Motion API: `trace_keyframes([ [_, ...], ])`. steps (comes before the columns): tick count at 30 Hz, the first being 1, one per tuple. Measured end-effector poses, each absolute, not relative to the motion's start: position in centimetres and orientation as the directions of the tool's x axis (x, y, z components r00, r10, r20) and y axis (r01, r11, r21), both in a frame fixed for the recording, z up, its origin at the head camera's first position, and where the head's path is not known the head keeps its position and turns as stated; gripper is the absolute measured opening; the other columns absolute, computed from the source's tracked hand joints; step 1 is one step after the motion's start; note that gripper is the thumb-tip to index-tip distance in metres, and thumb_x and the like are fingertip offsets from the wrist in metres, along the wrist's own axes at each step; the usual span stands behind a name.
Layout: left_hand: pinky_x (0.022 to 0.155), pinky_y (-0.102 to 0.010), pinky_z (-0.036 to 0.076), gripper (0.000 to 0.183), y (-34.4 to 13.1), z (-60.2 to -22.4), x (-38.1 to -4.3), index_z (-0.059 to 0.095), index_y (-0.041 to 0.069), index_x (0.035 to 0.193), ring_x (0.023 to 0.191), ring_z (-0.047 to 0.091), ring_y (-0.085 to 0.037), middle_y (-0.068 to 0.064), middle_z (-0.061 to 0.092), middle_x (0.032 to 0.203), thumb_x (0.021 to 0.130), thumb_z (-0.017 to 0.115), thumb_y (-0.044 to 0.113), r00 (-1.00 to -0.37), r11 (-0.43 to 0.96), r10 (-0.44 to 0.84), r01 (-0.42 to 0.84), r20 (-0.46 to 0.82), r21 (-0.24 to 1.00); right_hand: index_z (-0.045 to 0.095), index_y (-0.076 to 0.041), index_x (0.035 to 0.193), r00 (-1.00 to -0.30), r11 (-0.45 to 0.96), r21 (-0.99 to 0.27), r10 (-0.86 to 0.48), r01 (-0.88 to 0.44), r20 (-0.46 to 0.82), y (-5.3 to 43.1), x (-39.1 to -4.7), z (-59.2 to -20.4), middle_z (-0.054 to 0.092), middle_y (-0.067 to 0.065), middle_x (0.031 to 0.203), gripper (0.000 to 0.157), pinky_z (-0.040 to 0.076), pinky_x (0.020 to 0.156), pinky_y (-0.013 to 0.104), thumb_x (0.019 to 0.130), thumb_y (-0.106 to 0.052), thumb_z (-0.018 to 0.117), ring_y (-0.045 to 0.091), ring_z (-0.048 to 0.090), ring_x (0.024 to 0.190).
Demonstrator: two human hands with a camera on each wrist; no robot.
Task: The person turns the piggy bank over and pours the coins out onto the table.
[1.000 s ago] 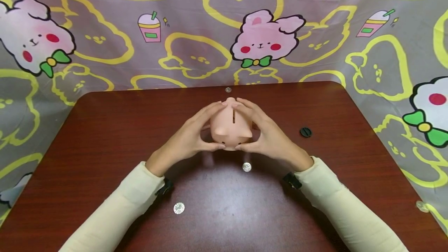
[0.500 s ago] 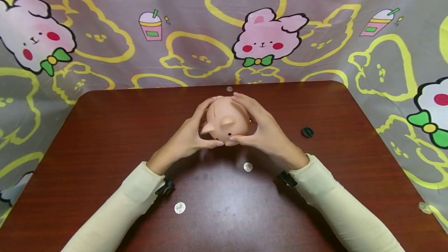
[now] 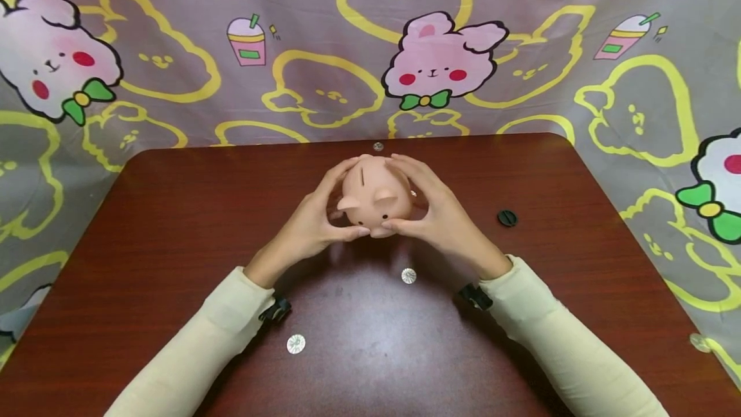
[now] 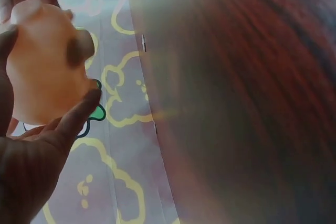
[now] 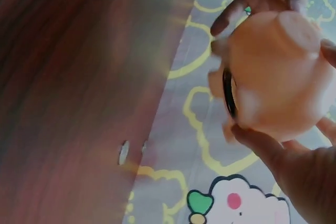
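Observation:
A pink piggy bank (image 3: 376, 190) is held between both hands, its snout toward me and its coin slot turned a little left. My left hand (image 3: 309, 221) grips its left side, thumb by the snout. My right hand (image 3: 442, 221) grips the other side, thumb also at the snout. The right wrist view shows the piggy bank (image 5: 278, 77) off the table, with a dark-rimmed round hole in its underside. A coin (image 3: 413, 193) shows between the right hand and the piggy bank. In the left wrist view the piggy bank (image 4: 44, 66) is blurred.
A black round plug (image 3: 507, 218) lies on the dark red table (image 3: 191, 224) to the right. Coins lie about: one silver coin (image 3: 408, 275) in front, another coin (image 3: 296, 343) nearer me, one coin (image 3: 378, 146) at the back edge. A patterned cloth (image 3: 324, 24) hangs behind.
The piggy bank has been tilted, its slot swinging from near centre to the left, then partly back. Both hands have kept their grip. The coin by the right hand has come into clearer view.

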State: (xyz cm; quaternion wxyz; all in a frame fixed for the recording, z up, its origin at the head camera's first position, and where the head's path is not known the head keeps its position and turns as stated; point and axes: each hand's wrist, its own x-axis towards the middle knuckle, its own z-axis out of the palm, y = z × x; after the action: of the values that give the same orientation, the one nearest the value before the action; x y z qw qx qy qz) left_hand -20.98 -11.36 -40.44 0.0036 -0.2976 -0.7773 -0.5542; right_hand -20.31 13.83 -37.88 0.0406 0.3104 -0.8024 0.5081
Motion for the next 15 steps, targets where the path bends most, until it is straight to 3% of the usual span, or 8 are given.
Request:
trace_keyframes([
  [2, 0.099, -0.035, 0.059, 0.101, -11.3, -40.4, -20.9, 0.033, 0.02, 0.162, 0.137, 0.056, -0.028, -0.003, 0.04, 0.166, 0.081, 0.088, -0.002, -0.825, 0.158, 0.452, 0.448, 0.339, 0.88, 0.044, -0.021, 0.16, -0.821, 0.293, -0.817, -0.463, -0.496, 0.333, 13.9, -20.4, -38.1, 0.039, 0.0, 0.164, 0.091, 0.05, 0.112, 0.044, 0.082, -0.009, 0.09, 0.017, 0.04, 0.147],
  [5, 0.101, -0.036, 0.058, 0.092, -11.2, -40.1, -20.8, 0.04, 0.019, 0.159, 0.136, 0.058, -0.028, -0.004, 0.045, 0.164, 0.082, 0.087, -0.001, -0.822, 0.159, 0.443, 0.464, 0.357, 0.871, 0.043, -0.022, 0.16, -0.834, 0.298, -0.838, -0.47, -0.458, 0.289, 14.2, -20.7, -38.4, 0.04, 0.0, 0.163, 0.093, 0.05, 0.11, 0.046, 0.081, -0.009, 0.091, 0.018, 0.042, 0.145],
  [9, 0.111, -0.037, 0.052, 0.087, -11.0, -39.6, -20.5, 0.048, 0.02, 0.157, 0.139, 0.055, -0.022, -0.001, 0.05, 0.16, 0.081, 0.091, 0.009, -0.815, 0.282, 0.432, 0.528, 0.386, 0.801, 0.043, -0.026, 0.16, -0.841, 0.308, -0.849, -0.478, -0.43, 0.253, 14.5, -21.0, -38.7, 0.044, -0.003, 0.161, 0.095, 0.048, 0.11, 0.042, 0.08, -0.012, 0.092, 0.018, 0.047, 0.141],
  [15, 0.105, -0.041, 0.057, 0.081, -10.4, -38.4, -19.8, 0.054, 0.016, 0.153, 0.149, 0.045, -0.028, -0.01, 0.048, 0.161, 0.082, 0.091, 0.015, -0.83, 0.425, 0.437, 0.529, 0.345, 0.735, 0.038, -0.029, 0.161, -0.841, 0.279, -0.896, -0.515, -0.344, 0.162, 14.9, -21.3, -39.2, 0.043, -0.006, 0.162, 0.096, 0.053, 0.099, 0.028, 0.082, -0.014, 0.091, 0.021, 0.053, 0.135],
])
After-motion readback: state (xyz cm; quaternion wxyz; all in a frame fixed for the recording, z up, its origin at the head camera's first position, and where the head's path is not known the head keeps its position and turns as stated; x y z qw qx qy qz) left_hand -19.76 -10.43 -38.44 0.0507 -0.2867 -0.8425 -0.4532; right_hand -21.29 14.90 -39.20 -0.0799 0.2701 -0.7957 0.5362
